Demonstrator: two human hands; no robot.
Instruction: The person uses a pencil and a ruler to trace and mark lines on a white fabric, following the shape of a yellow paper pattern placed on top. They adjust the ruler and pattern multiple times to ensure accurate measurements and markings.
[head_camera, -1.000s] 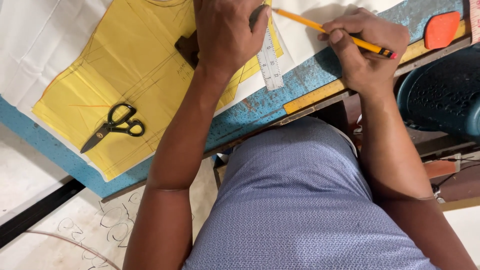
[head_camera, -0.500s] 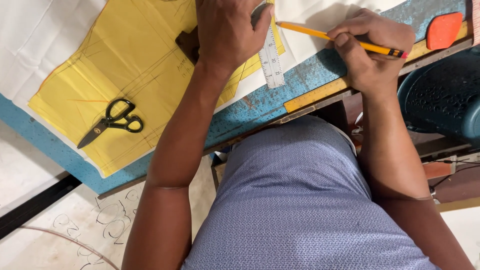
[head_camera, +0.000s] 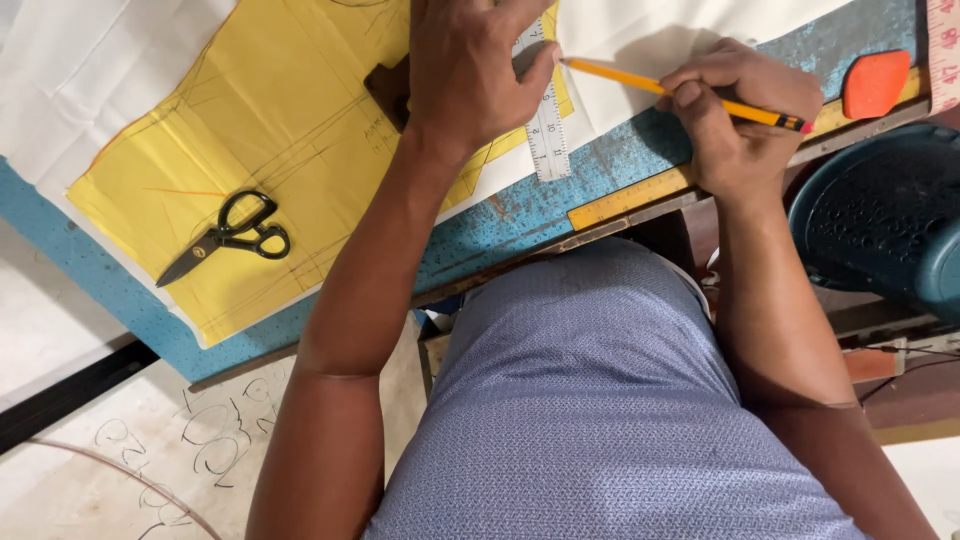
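Left hand (head_camera: 470, 75) is pressing flat, grip open, on the ruler (head_camera: 545, 125); right hand (head_camera: 735, 120) is gripping a yellow pencil (head_camera: 640, 82), tip at the ruler's edge

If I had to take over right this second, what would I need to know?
Left hand: pressed flat on the clear ruler, pinning it over the yellow paper pattern.
Right hand: gripping the yellow pencil, its tip right at the ruler's edge.
Black scissors lie shut on the pattern, off to the left. An orange chalk piece sits at the table's right edge.
Done: pattern laid on white fabric, ruler lined up.
Left: whether the line along the ruler is drawn yet cannot be seen. Scissors untouched.
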